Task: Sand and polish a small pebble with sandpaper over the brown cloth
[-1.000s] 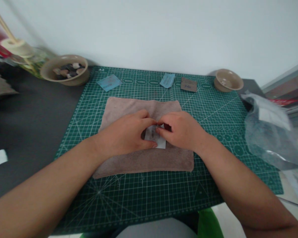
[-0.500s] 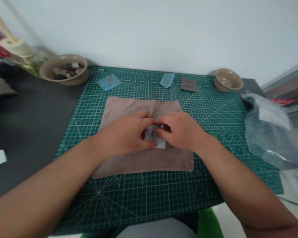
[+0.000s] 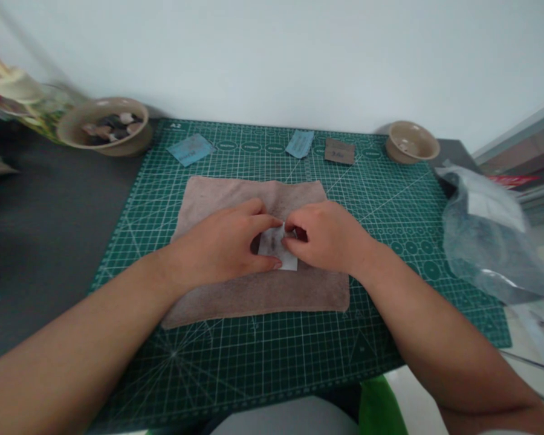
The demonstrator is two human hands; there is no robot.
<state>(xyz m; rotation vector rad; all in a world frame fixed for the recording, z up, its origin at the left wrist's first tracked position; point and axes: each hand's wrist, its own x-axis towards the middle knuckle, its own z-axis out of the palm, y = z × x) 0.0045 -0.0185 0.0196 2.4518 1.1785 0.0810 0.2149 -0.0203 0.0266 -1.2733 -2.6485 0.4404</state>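
Note:
A small whitish square sheet point(image 3: 290, 262) with grey smudges lies on a pinkish-brown cloth point(image 3: 258, 297). My left hand point(image 3: 236, 241) rests over the cloth, thumb and forefinger spread apart, their tips on the sheet's lower and upper edges. From the right, my right hand point(image 3: 326, 235) is closed in a pinch above the sheet, its fingertips close to my left forefinger. Whatever sits in that pinch, if anything, is too small or hidden to make out. Part of the sheet is covered by my fingers.
Under the cloth is a green cutting mat point(image 3: 208, 386). Two blue pieces point(image 3: 190, 150) point(image 3: 300, 144) and a brown piece point(image 3: 340, 151) lie at its back. A bowl of stones point(image 3: 138, 142) stands left, a smaller bowl point(image 3: 405, 151) right. A clear plastic bag point(image 3: 489, 254) lies at the right edge.
The whole view has shifted slightly, so everything appears a little further left. My right fingertips have moved slightly over the sheet; my left hand keeps its place on it.

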